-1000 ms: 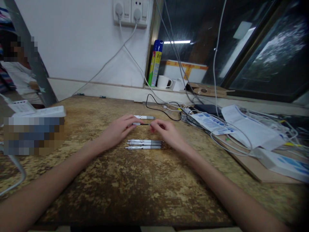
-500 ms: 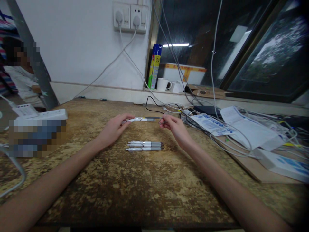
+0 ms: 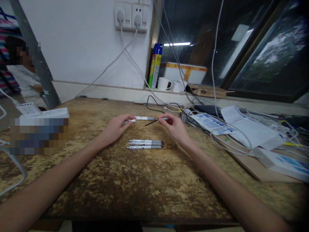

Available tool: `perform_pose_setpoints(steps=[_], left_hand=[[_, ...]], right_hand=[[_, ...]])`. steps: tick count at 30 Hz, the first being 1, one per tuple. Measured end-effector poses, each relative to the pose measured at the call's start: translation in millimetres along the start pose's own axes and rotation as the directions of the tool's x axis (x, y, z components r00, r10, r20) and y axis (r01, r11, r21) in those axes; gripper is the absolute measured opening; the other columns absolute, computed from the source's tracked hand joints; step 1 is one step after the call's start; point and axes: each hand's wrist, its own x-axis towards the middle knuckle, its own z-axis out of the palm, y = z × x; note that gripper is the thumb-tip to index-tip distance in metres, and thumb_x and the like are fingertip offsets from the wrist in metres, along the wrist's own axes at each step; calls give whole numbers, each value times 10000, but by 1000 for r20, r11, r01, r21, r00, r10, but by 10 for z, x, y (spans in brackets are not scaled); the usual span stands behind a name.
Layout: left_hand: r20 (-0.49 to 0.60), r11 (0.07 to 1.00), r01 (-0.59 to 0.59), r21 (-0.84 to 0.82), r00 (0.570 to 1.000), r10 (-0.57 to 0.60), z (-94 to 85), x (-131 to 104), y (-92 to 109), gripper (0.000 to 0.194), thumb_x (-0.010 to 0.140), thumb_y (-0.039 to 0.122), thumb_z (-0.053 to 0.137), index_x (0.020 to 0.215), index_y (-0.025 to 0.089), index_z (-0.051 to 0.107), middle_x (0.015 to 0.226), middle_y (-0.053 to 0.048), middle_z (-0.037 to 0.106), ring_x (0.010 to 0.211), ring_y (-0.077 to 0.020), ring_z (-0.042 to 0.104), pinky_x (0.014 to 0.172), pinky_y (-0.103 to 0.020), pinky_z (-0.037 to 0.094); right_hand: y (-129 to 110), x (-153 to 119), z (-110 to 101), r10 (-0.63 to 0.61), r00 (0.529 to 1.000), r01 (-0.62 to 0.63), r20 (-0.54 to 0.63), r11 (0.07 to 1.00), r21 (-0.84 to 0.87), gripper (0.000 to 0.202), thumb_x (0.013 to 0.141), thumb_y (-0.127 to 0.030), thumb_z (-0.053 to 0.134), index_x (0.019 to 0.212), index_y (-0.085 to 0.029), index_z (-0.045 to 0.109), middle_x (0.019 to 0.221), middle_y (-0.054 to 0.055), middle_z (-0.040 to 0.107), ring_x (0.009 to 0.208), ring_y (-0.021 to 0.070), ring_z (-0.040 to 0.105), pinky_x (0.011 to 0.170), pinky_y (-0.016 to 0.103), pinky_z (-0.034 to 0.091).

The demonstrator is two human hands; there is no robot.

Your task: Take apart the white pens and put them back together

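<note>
Pen parts (image 3: 145, 118) too small (both hands (image 3: 116, 127) pinching)

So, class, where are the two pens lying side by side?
The two pens lie mid-table, just nearer the camera than the left hand and right hand.

right hand (image 3: 175, 126) moved onto pen (image 3: 145, 118).

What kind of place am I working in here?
Probably an improvised workbench in a workshop or back room, not a tidy office. The worn wooden table sits against a wall with a loaded socket panel, loose cables and papers sprawl on the right, and a spray can and mugs stand on the window ledge.
</note>
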Motion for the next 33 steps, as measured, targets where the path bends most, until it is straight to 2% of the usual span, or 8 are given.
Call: perform_pose_setpoints(steps=[5, 11, 16, 23, 28, 33], left_hand=[[13, 1000, 8, 0, 1000, -8, 0, -2, 3, 321, 1054, 408, 484, 1214, 215, 684, 1243, -84, 739, 1149, -256, 672, 1040, -448, 491], [35, 1000, -15, -9, 999, 15, 13, -2, -28, 303, 1059, 398, 490, 1210, 219, 681, 1239, -67, 734, 1139, -240, 671, 1030, -421, 488], [61, 1000, -20, -8, 998, 21, 9, 0, -34, 299, 1063, 383, 485, 1227, 225, 678, 1243, -72, 732, 1134, -242, 670, 1015, -418, 492], [86, 1000, -15, -23, 996, 17, 3, 0, -3, 290, 1060, 378, 490, 1213, 222, 681, 1244, -66, 731, 1129, -241, 671, 1010, -407, 491], [88, 999, -10, -50, 996, 14, 14, 3, -8, 279, 1051, 378, 506, 1204, 226, 684, 1222, -56, 738, 1110, -235, 674, 994, -388, 492], [97, 997, -4, -83, 995, 12, 12, 8, 5, 300, 1047, 418, 510, 1196, 233, 694, 1195, -49, 746, 1079, -237, 683, 979, -383, 498]], right_hand=[[2, 4, -6, 20, 1000, -20, -11, 1000, 14, 301, 837, -466, 728, 928, -180, 744, 913, 72, 770, 801, 212, 695, 771, 335, 525], [-5, 7, -16, 103, 992, -101, -68, 994, 28, 379, 843, -553, 715, 822, -175, 735, 760, 51, 719, 720, 198, 640, 732, 328, 494], [26, 2, -7, 205, 976, -192, -75, 969, 156, 407, 824, -582, 732, 739, -187, 686, 733, 34, 672, 685, 171, 585, 725, 319, 476], [33, 3, -2, 314, 946, -269, -85, 902, 339, 347, 802, -505, 741, 699, -188, 641, 704, 14, 615, 611, 131, 520, 598, 274, 409], [-12, -8, -2, 364, 927, -313, -93, 885, 345, 344, 819, -451, 688, 628, -182, 593, 625, 2, 580, 545, 107, 482, 557, 264, 353], [-49, -28, -19, 363, 928, -320, -81, 891, 322, 393, 836, -478, 671, 591, -188, 565, 578, -4, 558, 515, 101, 441, 554, 272, 321]])
